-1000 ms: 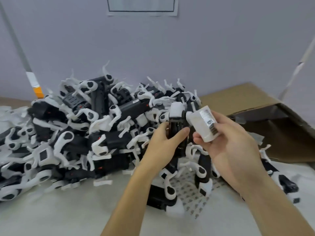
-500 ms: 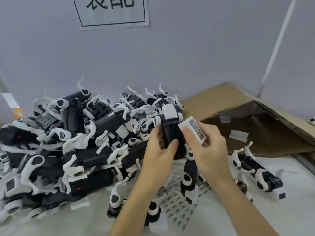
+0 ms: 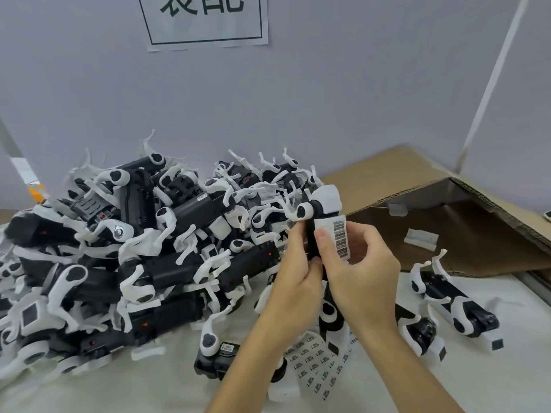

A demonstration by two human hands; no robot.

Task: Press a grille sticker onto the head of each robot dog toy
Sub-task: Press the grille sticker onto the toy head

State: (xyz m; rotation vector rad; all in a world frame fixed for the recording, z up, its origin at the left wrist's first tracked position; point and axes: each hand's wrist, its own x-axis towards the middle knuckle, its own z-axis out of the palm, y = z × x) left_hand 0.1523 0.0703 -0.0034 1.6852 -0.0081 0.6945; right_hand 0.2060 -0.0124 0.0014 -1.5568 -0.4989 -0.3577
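I hold one black-and-white robot dog toy upright in front of me, its white end up. My left hand grips its black body from the left. My right hand pinches a small white strip of dark grille stickers against the toy's right side, thumb on the strip. A large pile of the same robot dog toys fills the left half of the table. Two more robot dogs lie at the right.
A white sheet of small printed labels lies on the table under my wrists. An open cardboard box sits on its side at the back right. A paper sign hangs on the wall behind the pile.
The white piece in my right hand has turned from flat-faced to edge-on against the toy, showing the grille strip. The toy has risen slightly, and my view tilted up.
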